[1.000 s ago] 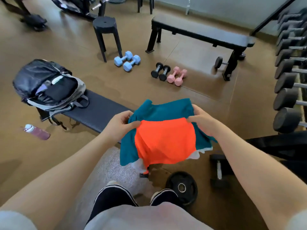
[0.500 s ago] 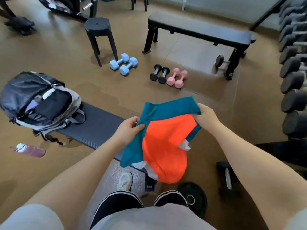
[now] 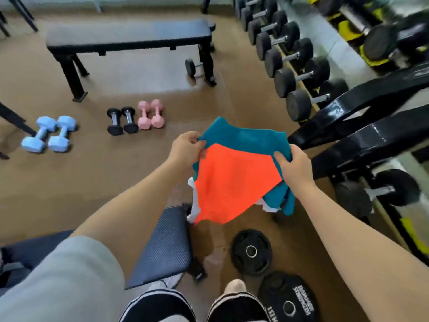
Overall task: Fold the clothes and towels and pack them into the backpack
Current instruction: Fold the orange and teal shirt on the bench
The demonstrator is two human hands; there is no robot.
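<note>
Orange towel [image 3: 232,182], teal towel [image 3: 246,138], pink dumbbells [image 3: 151,115], black bench [image 3: 127,36]

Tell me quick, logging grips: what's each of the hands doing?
Left hand: pinching the towels' top corner.
Right hand: gripping their other top corner.

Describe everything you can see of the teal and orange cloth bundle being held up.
The cloth bundle is soft fabric in layers: a teal piece behind, a bright orange piece in front, white edges showing underneath. It hangs in the air, crumpled and only partly folded, with the orange layer drooping to a point. The left hand pinches its upper left edge and the right hand grips its upper right corner. Nothing else touches it.
</note>
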